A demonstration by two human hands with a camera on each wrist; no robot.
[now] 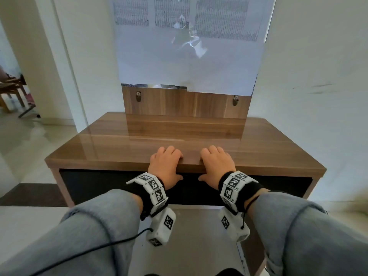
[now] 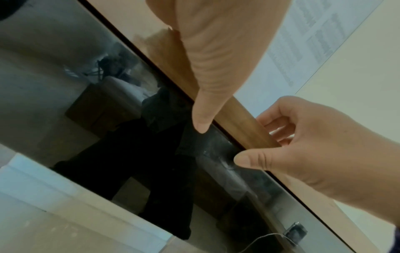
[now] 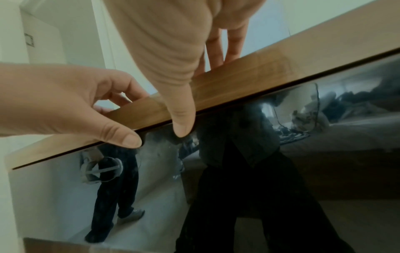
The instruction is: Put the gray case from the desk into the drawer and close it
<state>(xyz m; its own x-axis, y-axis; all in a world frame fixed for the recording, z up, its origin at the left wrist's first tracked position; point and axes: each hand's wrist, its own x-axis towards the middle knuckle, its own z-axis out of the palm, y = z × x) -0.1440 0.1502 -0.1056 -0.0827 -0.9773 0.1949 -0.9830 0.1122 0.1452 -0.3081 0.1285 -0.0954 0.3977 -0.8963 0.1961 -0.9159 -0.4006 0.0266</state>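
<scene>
Nearest the camera, two grey sleeves (image 1: 95, 232) and wrist bands carrying black-and-white markers are seen, with a cable trailing from the left one. Beyond them the left hand (image 1: 165, 166) and the right hand (image 1: 218, 165) are laid side by side, close together but apart, over the front edge of a wooden surface (image 1: 99, 148). On each hand the fingers (image 1: 171, 151) are draped and lightly bent over the top, while the thumb (image 2: 200, 118) is pointed down in front of the glossy black drawer front (image 1: 89, 184) just below the edge. Nothing is held in either hand; the lip is only rested on. The drawer is seen shut — or very nearly so, a thin dark gap alone being shown in the wrist views. The gray case is not visible in any view: none is shown on the wooden top, so it is judged either to lie already inside the drawer or out of sight; which cannot be told. How the case would handle therefore cannot be judged. The drawer front itself is seen to be smooth, stiff and mirror-like, with no handle visible, so purchase would probably be taken at its top edge under the lip — a slippery place for fingertips. Farther back, a wooden back panel (image 1: 179, 106) with two metal pegs and a paper-covered mirror (image 1: 189, 62) are mounted against a white wall.
</scene>
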